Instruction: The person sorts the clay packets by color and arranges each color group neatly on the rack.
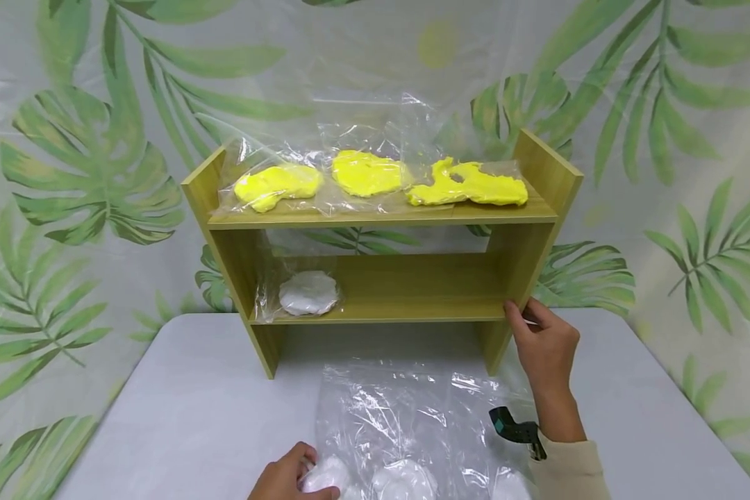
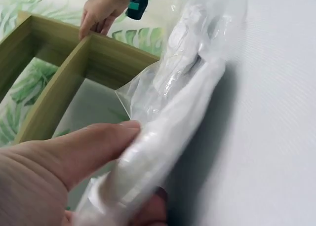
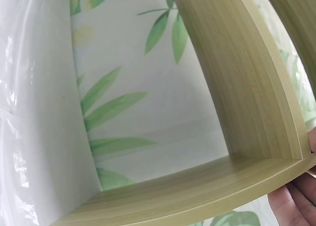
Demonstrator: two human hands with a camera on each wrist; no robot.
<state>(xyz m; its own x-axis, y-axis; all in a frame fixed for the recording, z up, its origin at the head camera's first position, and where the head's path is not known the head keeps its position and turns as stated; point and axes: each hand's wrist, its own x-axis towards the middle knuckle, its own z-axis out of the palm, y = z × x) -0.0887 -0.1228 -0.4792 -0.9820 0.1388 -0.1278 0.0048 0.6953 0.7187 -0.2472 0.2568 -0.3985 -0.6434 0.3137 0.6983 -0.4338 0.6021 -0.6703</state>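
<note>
Left hand pinches a bagged white lump at the table's near edge. Right hand curls round the wooden shelf's right upright; yellow bagged pieces lie up top.

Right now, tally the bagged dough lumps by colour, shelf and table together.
Yellow lumps: 3, on the top shelf: left, middle, right.
White lumps: 4: one on the lower shelf, three in bags on the table: one gripped by the left hand, lump, then and.
Total: 7.
</note>
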